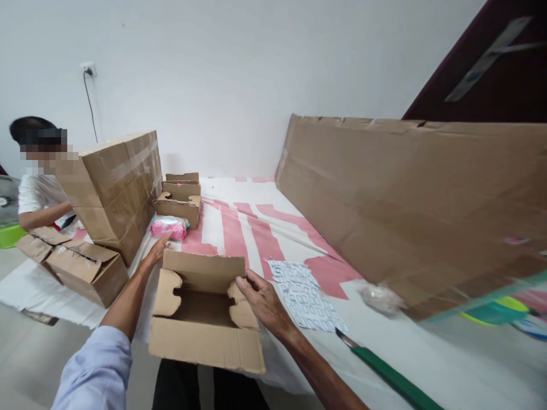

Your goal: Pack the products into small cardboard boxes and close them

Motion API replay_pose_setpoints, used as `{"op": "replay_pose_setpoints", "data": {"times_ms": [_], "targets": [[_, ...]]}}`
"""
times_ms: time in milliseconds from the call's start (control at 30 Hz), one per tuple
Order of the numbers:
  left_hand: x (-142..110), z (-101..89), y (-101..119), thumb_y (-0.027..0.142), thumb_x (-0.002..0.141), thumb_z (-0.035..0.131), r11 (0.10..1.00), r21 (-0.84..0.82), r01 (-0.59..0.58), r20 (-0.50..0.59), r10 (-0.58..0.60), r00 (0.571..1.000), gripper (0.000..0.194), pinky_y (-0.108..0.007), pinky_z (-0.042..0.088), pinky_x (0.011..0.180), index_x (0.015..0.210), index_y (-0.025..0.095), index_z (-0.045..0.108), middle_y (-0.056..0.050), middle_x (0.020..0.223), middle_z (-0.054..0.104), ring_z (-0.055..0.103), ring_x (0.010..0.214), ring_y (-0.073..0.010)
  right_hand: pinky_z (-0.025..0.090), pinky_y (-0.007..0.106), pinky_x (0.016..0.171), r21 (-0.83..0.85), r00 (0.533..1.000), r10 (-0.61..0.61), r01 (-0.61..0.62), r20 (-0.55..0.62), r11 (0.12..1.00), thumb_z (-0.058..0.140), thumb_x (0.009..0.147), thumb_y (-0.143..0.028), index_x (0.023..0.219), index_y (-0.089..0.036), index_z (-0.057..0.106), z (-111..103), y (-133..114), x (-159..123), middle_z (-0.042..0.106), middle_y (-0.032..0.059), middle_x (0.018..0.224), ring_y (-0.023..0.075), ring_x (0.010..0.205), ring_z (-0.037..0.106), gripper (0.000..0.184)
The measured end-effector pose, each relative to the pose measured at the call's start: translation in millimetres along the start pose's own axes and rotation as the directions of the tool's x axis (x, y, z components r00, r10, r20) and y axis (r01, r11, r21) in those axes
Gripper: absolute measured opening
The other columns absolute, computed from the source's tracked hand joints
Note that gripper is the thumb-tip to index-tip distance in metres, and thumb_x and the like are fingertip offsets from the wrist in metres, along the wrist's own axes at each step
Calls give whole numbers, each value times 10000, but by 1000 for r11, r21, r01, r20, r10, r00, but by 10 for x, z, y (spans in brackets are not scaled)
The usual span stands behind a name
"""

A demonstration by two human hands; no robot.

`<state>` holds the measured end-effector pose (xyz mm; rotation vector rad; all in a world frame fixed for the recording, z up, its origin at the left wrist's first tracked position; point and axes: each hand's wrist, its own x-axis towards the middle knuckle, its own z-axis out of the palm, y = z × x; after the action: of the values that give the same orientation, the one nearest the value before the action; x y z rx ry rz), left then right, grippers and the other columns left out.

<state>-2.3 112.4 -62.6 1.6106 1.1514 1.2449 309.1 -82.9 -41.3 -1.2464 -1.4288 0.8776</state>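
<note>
A small open cardboard box [200, 319] sits in front of me at the table's near edge, its flaps spread and nothing visible inside. My right hand [262, 299] rests on the box's right side flap, fingers curled over its edge. My left hand [154, 254] stretches past the box's far left corner with fingers extended, its tips close to a pink wrapped packet [168, 226] lying on the cloth.
More small open boxes [179, 199] stand beyond the packet. A large taped carton [117, 188] and an open box [81, 267] are at left, where another person [40, 188] sits. A long cardboard sheet [410, 210] leans at right. Printed sheets [305, 293] and a green-handled tool [384, 370] lie nearby.
</note>
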Motion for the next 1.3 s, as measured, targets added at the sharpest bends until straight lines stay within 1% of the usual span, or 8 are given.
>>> {"op": "replay_pose_setpoints", "data": {"times_ms": [133,300,467,567,667,867,1033,1300], "targets": [[-551,-102,253,398,708,863,995,-30,100,83,-97,992,635,-566,501,1116,1290,178,739,-183,1421,696,640,1318,-410,400,282,598,-3,999,15,-15,-51,1000,607,862,-643,709,-252,493,-18,49,16,480,-33,660,167,651,458,435],[-1663,-323,529,286,761,741,967,-172,189,136,-167,977,700,-538,438,1195,1452,222,653,-157,1534,625,510,1487,-387,386,277,592,27,993,13,-10,-119,1000,607,818,-672,696,-241,509,-11,109,26,473,-38,633,162,648,449,458],[-2326,-155,630,192,681,777,963,-137,231,182,-205,962,820,-468,504,1141,1482,253,616,-113,1456,689,596,1395,-349,392,278,571,48,984,16,-7,-177,999,630,793,-682,698,-232,539,119,164,99,520,-28,623,165,635,475,468],[-2385,33,593,234,677,808,978,68,198,1,-198,980,696,-457,565,1055,1361,189,688,-112,1194,794,714,1155,-323,463,306,617,66,985,12,-1,-174,998,603,809,-740,797,-214,630,236,175,153,641,11,702,199,692,564,527],[-2366,133,510,293,736,741,975,163,152,-147,-128,981,489,-450,574,1021,1208,164,735,-119,1108,801,727,1080,-308,566,400,833,115,984,-3,24,-178,993,561,832,-812,1056,-183,723,309,188,135,783,115,1020,285,941,693,687],[-2410,214,380,383,796,660,969,210,128,-198,-86,977,315,-445,577,972,1006,165,749,-108,1033,808,744,1001,-292,491,520,1155,234,996,-29,48,-85,971,491,899,-852,1411,-216,680,326,280,-129,696,144,1432,349,1363,617,839],[-2471,275,344,342,781,633,964,249,87,-252,-22,968,206,-446,566,1000,868,190,741,-87,901,802,737,1017,-302,415,556,1237,315,998,-47,55,-30,948,490,918,-843,1523,-255,601,340,354,-323,674,110,1475,344,1457,548,851],[-2609,245,208,374,756,652,974,225,37,-351,45,935,280,-388,619,805,952,192,736,-90,943,802,735,853,-267,397,521,1256,274,995,-95,94,-11,957,507,978,-755,1606,-286,489,302,391,-571,527,86,1630,313,1522,472,784]]}}
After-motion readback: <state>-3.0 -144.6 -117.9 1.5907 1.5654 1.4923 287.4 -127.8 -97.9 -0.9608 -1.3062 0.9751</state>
